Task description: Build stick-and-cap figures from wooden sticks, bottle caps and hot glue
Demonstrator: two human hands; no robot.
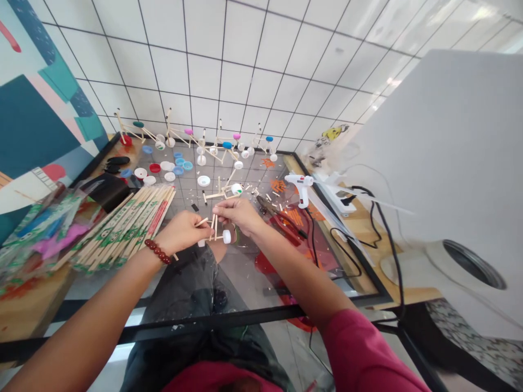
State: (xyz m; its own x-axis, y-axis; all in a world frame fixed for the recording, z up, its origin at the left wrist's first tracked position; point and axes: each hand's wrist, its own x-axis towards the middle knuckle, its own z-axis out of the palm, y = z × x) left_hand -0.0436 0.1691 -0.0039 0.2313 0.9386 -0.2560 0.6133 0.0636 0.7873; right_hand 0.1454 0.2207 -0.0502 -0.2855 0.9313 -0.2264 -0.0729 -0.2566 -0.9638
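Holding thin wooden sticks (216, 224) in fingers of left hand (183, 231) and right hand (239, 214), mid-frame, left of white glue gun (301, 189).

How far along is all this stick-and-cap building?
Several stick-and-cap models near the tiled wall look finished. The left hand and right hand hold another frame, apparently partly built. Loose caps and wrapped sticks remain, perhaps for more.
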